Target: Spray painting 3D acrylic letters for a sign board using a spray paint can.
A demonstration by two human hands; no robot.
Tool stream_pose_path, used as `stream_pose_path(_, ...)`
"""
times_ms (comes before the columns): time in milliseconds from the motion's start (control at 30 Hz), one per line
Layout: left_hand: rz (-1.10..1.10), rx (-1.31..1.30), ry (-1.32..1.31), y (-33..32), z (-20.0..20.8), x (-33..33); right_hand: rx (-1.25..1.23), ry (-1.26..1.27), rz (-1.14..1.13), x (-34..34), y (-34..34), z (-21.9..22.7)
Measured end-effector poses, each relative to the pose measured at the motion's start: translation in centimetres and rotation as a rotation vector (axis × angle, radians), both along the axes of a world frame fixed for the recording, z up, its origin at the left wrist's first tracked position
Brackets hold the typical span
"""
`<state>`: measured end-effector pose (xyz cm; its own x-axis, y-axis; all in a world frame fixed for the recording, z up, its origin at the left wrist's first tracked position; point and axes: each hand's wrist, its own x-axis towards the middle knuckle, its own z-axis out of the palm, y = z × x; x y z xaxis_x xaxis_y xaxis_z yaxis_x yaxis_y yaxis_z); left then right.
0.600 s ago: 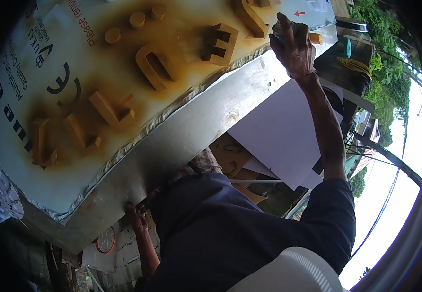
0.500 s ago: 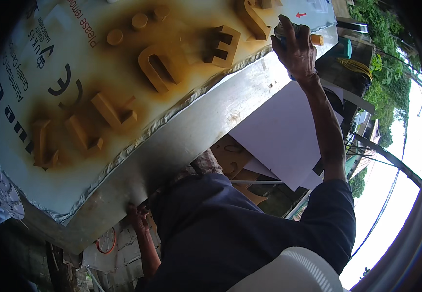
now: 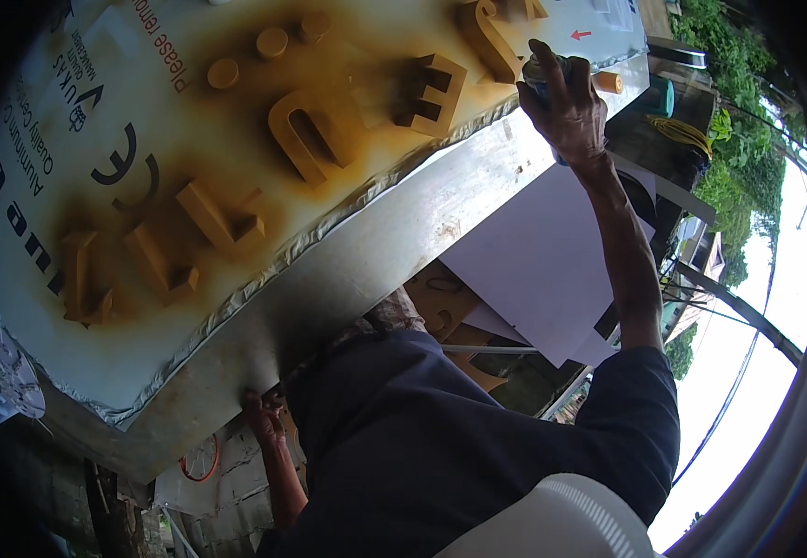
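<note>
Spray can (image 3: 535,74) inside the right hand (image 3: 571,113)

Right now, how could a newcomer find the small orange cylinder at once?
Follow the near edge of the metal table up to the right hand. Just right of its knuckles is the small orange cylinder; unlike the golden-brown letters and discs left of the hand, it is brighter orange.

Right arm (image 3: 633,265) outstretched, right hand (image 3: 566,110) curled — forefinger (image 3: 549,67) extended, left hand (image 3: 265,418) low

Letters (image 3: 283,135) on sheet (image 3: 97,372) on tbl (image 3: 329,298), discs (image 3: 271,42) behind, can (image 3: 535,76) to R.
</note>
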<state>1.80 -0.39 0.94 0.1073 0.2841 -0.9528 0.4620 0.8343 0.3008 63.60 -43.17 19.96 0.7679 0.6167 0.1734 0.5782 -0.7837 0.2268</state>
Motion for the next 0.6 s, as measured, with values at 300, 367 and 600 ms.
stream_pose_path(300, -0.017, -0.030, -0.084, 0.7, -1.7, -3.5, -0.034, 0.007, -0.014, -0.3, -0.8, 0.1)
stream_pose_path(367, -0.076, 0.004, -0.057, 1.0, -2.0, -4.4, -0.025, 0.001, -0.069, -0.1, -0.9, 0.0)
stream_pose_path(600, 0.058, 0.010, -0.008, 0.1, -0.2, -0.9, -0.010, -0.024, -0.065, 1.4, -0.5, 0.3)
